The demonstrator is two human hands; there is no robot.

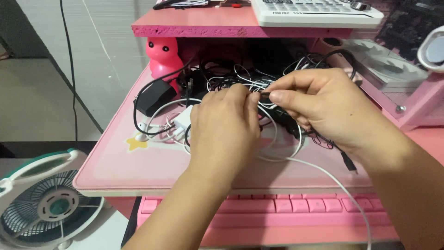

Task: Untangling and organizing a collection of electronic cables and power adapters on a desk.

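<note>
A tangle of black and white cables [240, 78] lies on a pink desk mat [120, 157]. My left hand [224, 127] and my right hand [319, 104] meet above the pile, both pinching a thin black cable [264, 94] between fingertips. A white cable [333, 180] trails from the tangle toward the front right. A white charger plug [183, 119] lies just left of my left hand, and a black power adapter [154, 97] sits further left.
A pink rabbit-like figure [163, 55] stands under a pink shelf [203, 25] that carries a white keyboard [314, 11]. A pink keyboard [277, 206] sits on a pull-out tray below. A teal and white fan [44, 203] stands at the bottom left.
</note>
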